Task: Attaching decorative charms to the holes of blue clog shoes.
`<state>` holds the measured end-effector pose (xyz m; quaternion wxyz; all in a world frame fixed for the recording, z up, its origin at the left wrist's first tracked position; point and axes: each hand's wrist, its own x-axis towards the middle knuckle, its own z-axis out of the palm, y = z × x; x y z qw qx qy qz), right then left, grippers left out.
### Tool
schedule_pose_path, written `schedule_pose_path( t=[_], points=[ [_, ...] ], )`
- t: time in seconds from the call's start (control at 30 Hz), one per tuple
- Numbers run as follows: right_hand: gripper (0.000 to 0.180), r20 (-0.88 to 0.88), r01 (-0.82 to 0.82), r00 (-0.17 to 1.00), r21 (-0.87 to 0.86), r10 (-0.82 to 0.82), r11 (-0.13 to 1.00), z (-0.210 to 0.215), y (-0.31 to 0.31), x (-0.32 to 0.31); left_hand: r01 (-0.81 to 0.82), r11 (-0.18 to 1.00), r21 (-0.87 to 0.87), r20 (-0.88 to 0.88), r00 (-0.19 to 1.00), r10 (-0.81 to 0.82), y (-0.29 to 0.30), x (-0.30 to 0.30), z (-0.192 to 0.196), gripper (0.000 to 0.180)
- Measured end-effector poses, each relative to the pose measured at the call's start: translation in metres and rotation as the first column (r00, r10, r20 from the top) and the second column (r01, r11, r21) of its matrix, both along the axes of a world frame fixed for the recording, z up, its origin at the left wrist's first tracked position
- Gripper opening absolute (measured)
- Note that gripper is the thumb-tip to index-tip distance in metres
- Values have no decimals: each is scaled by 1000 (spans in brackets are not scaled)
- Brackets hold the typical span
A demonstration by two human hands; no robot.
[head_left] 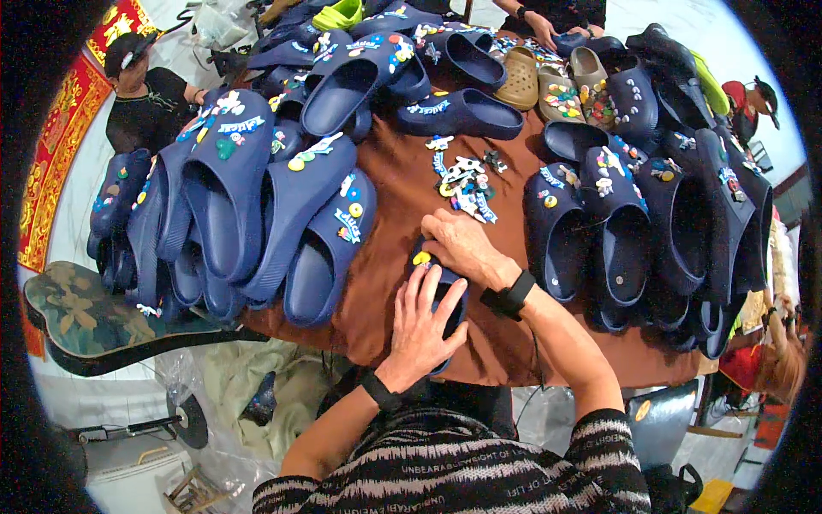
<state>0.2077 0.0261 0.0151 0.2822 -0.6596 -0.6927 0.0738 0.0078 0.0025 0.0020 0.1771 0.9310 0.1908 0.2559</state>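
A navy blue clog (pixel 451 301) lies on the brown table (pixel 394 283) right in front of me, mostly covered by my hands. My left hand (pixel 421 325) lies flat across it, fingers spread. My right hand (pixel 460 245) presses down on the clog's toe, where a yellow charm (pixel 421 258) shows. A loose pile of small colourful charms (pixel 467 186) sits just beyond my right hand. Both wrists wear black bands.
Stacks of navy clogs with charms fill the left (pixel 257 214) and right (pixel 651 231) sides; tan clogs (pixel 548 86) lie at the back. A person in black (pixel 150 98) sits at far left, another person's hands (pixel 548 30) at the back, and a third person in a red cap (pixel 749 103) at right.
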Motion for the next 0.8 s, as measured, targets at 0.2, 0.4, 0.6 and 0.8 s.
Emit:
schedule_pose_path(
  t=[0.2, 0.4, 0.6, 0.8],
  points=[
    [23, -26, 133, 991, 151, -131, 980, 5, -5, 2, 0, 1000, 17, 22, 1000, -1, 2, 0, 3, 81],
    [12, 242, 265, 900, 360, -363, 895, 10, 16, 36, 17, 1000, 11, 16, 1000, -18, 1, 2, 3, 79],
    [22, 143, -161, 973, -158, 184, 974, 9, 15, -6, -4, 1000, 6, -10, 1000, 4, 0, -1, 0, 79],
    [27, 126, -223, 961, -173, 246, 959, 9, 15, -1, -6, 1000, 11, 2, 1000, 6, 0, -1, -1, 79]
  ],
)
